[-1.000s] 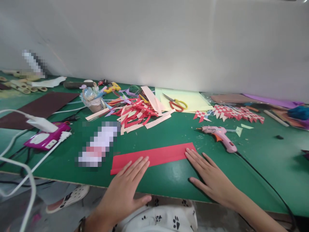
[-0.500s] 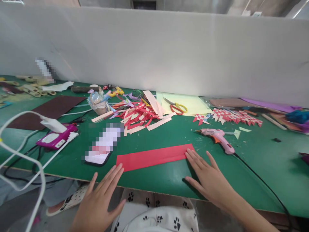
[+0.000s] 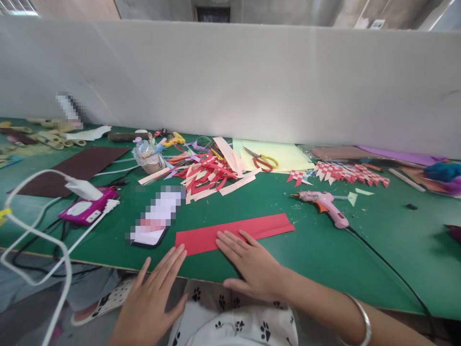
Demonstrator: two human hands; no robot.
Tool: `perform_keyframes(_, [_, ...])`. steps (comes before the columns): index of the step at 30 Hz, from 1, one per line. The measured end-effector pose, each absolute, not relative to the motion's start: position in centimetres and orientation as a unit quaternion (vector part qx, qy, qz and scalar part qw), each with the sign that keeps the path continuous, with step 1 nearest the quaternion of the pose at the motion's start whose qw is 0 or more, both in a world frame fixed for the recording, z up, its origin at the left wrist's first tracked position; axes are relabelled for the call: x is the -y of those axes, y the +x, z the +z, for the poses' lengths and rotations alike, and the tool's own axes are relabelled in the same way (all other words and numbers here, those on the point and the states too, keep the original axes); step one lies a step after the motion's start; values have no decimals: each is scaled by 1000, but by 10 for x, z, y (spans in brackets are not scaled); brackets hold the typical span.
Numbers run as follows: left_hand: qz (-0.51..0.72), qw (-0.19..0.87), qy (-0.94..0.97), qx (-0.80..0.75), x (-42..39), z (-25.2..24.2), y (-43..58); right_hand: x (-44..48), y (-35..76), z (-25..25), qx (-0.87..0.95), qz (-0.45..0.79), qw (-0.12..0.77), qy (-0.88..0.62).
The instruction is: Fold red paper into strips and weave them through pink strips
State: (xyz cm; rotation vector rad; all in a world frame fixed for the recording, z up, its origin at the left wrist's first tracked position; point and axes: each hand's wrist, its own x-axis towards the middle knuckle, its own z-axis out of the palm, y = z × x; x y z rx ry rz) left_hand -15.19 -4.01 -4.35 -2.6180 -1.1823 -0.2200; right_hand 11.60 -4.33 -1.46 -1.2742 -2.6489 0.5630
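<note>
Strip of red paper (image 3: 268,226) flat on green table (image 3: 324,250), near front edge. Right hand (image 3: 252,264) flat, fingers spread, tips on strip's middle. Left hand (image 3: 151,298) flat, fingers slightly apart, tips at strip's left corner; contact unclear.

we see left hand (image 3: 151,302) bare | right hand (image 3: 252,264) bare, 1 silver bangle (image 3: 362,319) at wrist | white clothing (image 3: 234,329), black paw prints
</note>
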Motion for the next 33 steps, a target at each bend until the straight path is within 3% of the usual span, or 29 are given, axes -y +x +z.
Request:
perform_keyframes(14, [-89, 143, -911, 376, 33, -37, -153, 95, 238, -40, 784, 22, 44, -619])
perform_keyframes(19, [-112, 113, -920, 358, 25, -26, -131, 87, 226, -36, 779, -45, 60, -622])
perform_keyframes(26, [-69, -59, -938, 335, -3, -10, -54, 46, 192, -17, 829, -65, 92, -547])
perform_keyframes(33, [-54, 5, -962, 267, -11, -6, -31, 20, 158, -23, 887, -64, 75, -451])
